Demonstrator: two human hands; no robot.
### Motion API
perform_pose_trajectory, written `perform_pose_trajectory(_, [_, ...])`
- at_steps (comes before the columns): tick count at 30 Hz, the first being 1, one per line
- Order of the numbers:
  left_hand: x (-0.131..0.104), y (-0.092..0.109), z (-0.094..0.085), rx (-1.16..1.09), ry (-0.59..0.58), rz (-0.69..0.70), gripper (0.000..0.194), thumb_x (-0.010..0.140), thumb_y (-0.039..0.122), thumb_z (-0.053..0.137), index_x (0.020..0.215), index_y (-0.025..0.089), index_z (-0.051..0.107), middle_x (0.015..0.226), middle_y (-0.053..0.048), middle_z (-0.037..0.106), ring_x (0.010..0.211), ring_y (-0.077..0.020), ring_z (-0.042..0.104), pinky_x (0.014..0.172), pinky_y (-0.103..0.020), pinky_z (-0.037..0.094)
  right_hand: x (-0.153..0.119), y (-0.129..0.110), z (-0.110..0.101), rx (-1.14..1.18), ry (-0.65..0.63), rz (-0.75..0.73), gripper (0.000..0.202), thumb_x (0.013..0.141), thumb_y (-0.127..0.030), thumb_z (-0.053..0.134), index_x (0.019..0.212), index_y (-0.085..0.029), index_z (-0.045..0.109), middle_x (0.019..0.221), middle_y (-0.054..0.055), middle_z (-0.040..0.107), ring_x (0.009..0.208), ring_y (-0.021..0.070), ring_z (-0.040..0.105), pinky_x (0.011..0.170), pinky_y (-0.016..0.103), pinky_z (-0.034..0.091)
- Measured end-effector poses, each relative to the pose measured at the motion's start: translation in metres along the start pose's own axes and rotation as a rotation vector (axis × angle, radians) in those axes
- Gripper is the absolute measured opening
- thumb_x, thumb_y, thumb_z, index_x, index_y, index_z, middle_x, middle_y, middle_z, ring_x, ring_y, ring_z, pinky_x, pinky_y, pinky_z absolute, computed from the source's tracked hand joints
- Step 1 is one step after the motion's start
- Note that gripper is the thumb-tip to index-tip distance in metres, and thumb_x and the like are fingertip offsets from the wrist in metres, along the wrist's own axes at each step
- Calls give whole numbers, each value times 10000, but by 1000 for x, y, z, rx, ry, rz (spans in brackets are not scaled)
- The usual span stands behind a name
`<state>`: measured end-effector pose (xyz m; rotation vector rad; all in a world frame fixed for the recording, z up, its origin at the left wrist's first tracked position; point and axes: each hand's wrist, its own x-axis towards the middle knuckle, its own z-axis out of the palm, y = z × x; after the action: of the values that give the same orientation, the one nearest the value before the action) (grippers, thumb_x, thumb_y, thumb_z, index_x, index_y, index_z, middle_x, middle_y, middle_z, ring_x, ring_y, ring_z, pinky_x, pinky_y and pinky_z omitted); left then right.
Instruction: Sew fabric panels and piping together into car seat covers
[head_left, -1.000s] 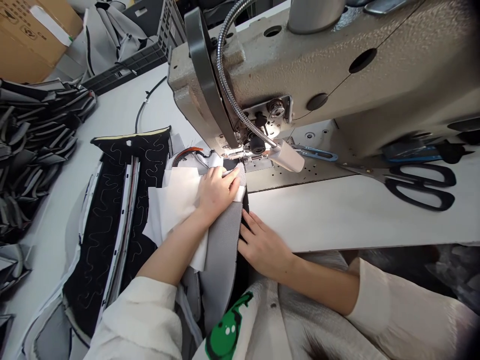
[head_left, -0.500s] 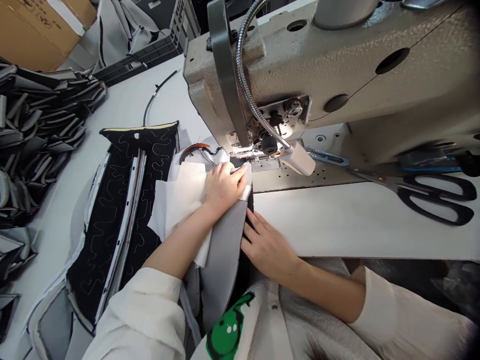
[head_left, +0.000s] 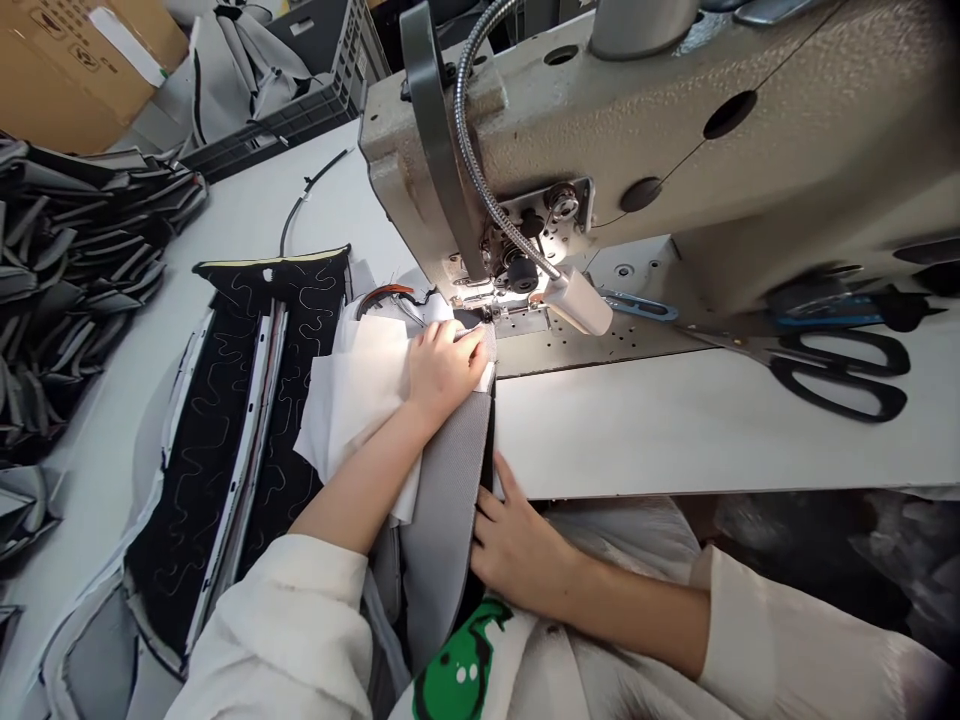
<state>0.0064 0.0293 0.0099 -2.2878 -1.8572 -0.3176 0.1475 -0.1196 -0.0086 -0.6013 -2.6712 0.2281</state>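
My left hand presses on the grey fabric piece close to the needle area of the sewing machine, its fingers bent over the fabric's far end. White cloth lies beneath my left wrist. Nearer my body, my right hand is at the right edge of the grey piece, on its black underlayer, fingers apart with the index finger stretched forward; its thumb is not clearly seen. A black quilted panel with pale curved stitching and a light strip lies to the left.
Black-handled scissors rest on the right, beside a light-blue tool. Stacked grey and black pieces stand at the left. A dark crate and a cardboard box are behind. The machine lamp hangs low.
My right hand has slid back along the fabric edge toward my body. My left hand stays near the machine. The view has shifted slightly.
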Motion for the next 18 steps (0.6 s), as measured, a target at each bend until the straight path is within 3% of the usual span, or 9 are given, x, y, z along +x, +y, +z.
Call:
perform_pose_trajectory(12, [-8,10,-7,1,-42,-8,318,903,287,435,1138,269,648,1105,-80,623,1016,-249,535,798,-367,414,-12,3,-1,15,-11,-14,193,876,-180,513,973,-199,679,1161,80,613,1195,318,459,1039,665,291])
perform_pose_trajectory(18, [8,8,3,-98,-31,-46,257,882,229,460,964,194,700,1139,-96,618,1052,-234,549,911,-357,419,-11,22,-4,-16,45,9,155,862,-154,527,927,-172,667,1112,75,622,1221,323,455,1055,585,335])
